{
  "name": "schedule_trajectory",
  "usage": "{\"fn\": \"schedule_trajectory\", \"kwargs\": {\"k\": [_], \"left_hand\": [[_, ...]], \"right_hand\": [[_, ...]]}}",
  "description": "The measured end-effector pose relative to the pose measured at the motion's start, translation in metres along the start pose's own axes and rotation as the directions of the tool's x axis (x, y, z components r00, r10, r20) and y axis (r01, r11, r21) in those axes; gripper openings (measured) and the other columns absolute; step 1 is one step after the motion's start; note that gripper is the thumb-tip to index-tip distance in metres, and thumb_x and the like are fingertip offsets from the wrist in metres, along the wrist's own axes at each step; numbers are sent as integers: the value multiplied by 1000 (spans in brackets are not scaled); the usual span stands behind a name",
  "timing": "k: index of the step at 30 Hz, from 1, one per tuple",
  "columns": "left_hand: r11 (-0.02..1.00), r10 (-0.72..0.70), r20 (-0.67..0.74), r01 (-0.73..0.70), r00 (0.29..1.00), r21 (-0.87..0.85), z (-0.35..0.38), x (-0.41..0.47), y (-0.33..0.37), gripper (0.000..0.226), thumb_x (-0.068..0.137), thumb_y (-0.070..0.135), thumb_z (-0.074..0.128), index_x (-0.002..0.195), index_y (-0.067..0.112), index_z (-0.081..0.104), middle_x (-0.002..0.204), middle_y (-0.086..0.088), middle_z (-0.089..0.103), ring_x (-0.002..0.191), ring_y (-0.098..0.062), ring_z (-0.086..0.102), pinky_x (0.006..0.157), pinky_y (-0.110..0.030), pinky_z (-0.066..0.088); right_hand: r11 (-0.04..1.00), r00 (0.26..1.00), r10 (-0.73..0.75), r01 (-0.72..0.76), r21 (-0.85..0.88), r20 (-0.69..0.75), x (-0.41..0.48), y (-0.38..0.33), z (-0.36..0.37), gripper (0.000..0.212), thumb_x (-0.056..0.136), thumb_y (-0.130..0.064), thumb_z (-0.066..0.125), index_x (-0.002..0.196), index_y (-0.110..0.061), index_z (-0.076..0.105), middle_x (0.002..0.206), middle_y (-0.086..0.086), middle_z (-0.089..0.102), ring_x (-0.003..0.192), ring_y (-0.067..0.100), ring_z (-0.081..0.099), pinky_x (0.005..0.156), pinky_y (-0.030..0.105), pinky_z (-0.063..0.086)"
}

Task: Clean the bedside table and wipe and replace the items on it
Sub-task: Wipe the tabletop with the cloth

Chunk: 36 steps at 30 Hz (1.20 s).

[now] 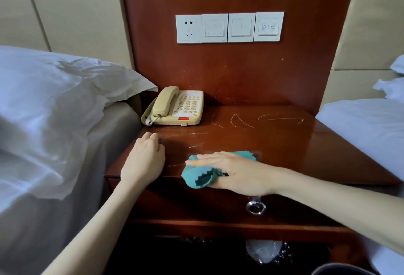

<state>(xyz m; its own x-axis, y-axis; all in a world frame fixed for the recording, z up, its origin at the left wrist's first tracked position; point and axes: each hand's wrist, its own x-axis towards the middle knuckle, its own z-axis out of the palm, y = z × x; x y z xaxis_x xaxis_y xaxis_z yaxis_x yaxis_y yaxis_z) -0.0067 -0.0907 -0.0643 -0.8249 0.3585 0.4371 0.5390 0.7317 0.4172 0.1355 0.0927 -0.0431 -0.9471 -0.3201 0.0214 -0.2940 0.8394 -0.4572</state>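
Observation:
The dark red wooden bedside table (273,143) stands between two beds, its glossy top streaked with pale smear marks. A beige corded telephone (175,107) sits at the table's back left corner. My right hand (236,171) lies flat, fingers straight, pressing a teal cloth (201,175) onto the front middle of the top; part of the cloth hangs over the front edge. My left hand (143,159) rests on the table's front left corner with its fingers curled and nothing visible in it.
A bed with a white pillow (54,104) presses against the table's left side; another bed (367,126) is at the right. A white socket and switch panel (229,27) is on the backboard. The drawer has a metal ring pull (255,207). Wrapped items (264,250) lie on the shelf below.

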Motion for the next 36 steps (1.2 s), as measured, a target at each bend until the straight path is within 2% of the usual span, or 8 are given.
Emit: {"fn": "schedule_trajectory", "kwargs": {"k": [4,8,15,21,26,29,31,36], "left_hand": [[1000,9,-6,-9,1000,-6,1,1,-2,21,93,14,40,105,8,56,110,-13,55,107,-30,48,85,-32,34],[1000,3,-10,-3,1000,-12,2,1,-4,24,92,13,40,109,8,57,111,-12,55,109,-30,49,87,-34,36],[1000,9,-21,-10,1000,-23,2,1,-8,26,91,13,40,110,11,58,111,-9,55,109,-28,49,88,-33,37],[997,-6,-36,3,999,-79,0,1,-8,28,90,10,40,107,12,61,111,-8,58,109,-28,51,94,-39,42],[994,-14,-53,8,998,-109,0,0,-8,28,89,9,41,106,13,63,111,-6,59,109,-27,52,93,-38,42],[988,16,-94,-30,995,-152,0,0,-9,29,89,4,43,104,13,66,111,-5,63,108,-24,55,91,-31,41],[983,20,-115,-41,993,-177,-2,0,-8,29,88,2,45,102,14,67,110,-4,65,106,-23,57,89,-28,41],[970,13,-118,-41,993,-238,-13,1,-12,23,86,6,56,103,16,68,106,-1,69,99,-17,60,84,-20,39]], "right_hand": [[1000,1000,-29,29,12,1,20,1,-4,48,98,-40,46,144,-36,36,150,-22,32,129,-19,15,103,4,3],[999,997,4,-1,41,-83,48,12,-7,42,97,-37,50,138,-31,47,144,-14,46,116,-17,31,84,-12,14],[981,968,195,-191,37,-159,78,38,-23,39,95,-43,48,133,-34,53,128,-8,62,120,14,52,105,32,34],[924,890,381,-379,57,-252,83,53,-36,35,95,-44,48,113,-18,64,103,2,66,96,20,60,81,33,45],[924,889,377,-378,48,-260,75,43,-28,38,95,-42,47,125,-21,60,119,2,64,112,20,56,99,38,42],[945,923,327,-324,51,-201,60,34,-23,41,95,-42,48,134,-29,53,130,-3,60,125,17,46,105,34,33],[954,939,299,-294,56,-173,50,26,-18,47,95,-44,49,139,-31,46,140,-6,52,131,15,38,103,25,28],[993,985,114,-114,11,-126,36,5,-5,47,96,-41,49,142,-37,40,145,-23,37,118,-18,21,87,-6,7]]}}
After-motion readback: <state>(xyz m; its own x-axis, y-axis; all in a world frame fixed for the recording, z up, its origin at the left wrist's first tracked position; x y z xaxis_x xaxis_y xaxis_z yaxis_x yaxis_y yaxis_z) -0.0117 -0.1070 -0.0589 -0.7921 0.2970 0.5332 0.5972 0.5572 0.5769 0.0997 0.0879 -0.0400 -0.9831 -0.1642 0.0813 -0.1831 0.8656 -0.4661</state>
